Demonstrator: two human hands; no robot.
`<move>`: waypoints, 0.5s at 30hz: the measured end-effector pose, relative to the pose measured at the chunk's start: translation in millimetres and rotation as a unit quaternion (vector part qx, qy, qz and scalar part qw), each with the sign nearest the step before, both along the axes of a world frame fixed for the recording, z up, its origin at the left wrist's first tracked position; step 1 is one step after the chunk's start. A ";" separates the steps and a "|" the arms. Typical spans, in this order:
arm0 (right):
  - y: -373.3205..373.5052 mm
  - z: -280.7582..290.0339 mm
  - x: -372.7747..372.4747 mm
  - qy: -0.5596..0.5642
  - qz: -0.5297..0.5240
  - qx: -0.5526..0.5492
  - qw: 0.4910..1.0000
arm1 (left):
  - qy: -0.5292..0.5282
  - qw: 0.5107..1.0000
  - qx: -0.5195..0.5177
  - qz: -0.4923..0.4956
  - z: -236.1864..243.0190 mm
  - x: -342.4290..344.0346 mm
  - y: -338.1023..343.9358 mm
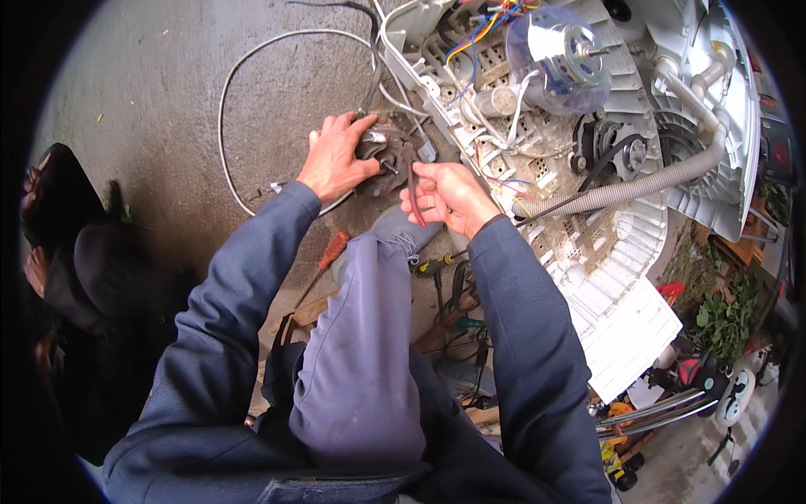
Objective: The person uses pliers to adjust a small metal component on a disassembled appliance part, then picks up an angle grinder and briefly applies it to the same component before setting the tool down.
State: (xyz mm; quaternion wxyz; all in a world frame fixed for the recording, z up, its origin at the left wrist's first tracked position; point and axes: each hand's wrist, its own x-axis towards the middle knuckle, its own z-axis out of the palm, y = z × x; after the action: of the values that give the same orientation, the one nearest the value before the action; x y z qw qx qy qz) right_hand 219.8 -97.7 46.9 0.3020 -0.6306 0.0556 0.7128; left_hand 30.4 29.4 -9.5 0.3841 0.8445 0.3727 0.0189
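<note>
A dirty, dark round metal part with a black cable at its top sits low over the wet ground, just beyond my shoe. My left hand grips it from the left, thumb on the near side and fingers over the top. In my right hand are pliers with dark red handles; their jaws point away from me and meet the part's right side. What the jaws bite on is too small to make out. A grey plug-like piece lies by the part's right edge.
An opened white washing machine tub housing fills the right, with a motor, loose coloured wires and a grey corrugated hose. A red-handled screwdriver lies by my leg. A white cable loops leftward. Another person is at far left.
</note>
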 end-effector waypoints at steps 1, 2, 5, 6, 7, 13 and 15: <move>-2.2 -4.3 -3.8 0.007 0.000 0.014 1.000 | 0.000 1.000 -0.022 -0.001 -2.2 -5.8 6.8; -2.0 -1.5 -10.5 0.016 -0.005 0.008 1.000 | 0.005 0.999 -0.049 -0.001 -0.2 -12.0 8.6; -1.7 3.5 -20.8 0.014 -0.008 0.001 1.000 | -0.002 0.998 -0.061 0.001 6.7 -20.5 6.7; -3.2 2.3 -20.8 0.021 -0.012 0.003 1.000 | -0.001 0.998 -0.067 0.003 8.6 -22.7 5.5; -4.5 2.0 -19.8 0.027 -0.016 0.004 1.000 | -0.017 0.998 -0.065 0.010 4.3 -24.6 4.8; -1.4 -7.6 -22.8 0.039 -0.046 0.025 0.998 | 0.002 0.999 -0.043 0.022 -7.6 -22.5 4.6; 0.8 -10.9 -22.5 0.037 -0.050 0.028 0.998 | 0.004 0.998 -0.054 0.021 -9.0 -21.7 7.8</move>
State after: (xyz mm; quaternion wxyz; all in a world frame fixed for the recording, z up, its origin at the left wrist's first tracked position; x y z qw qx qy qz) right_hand 197.4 -97.0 36.0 0.3530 -0.5916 0.0780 0.7206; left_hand 8.7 37.2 -18.6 0.4275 0.8144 0.3924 0.0036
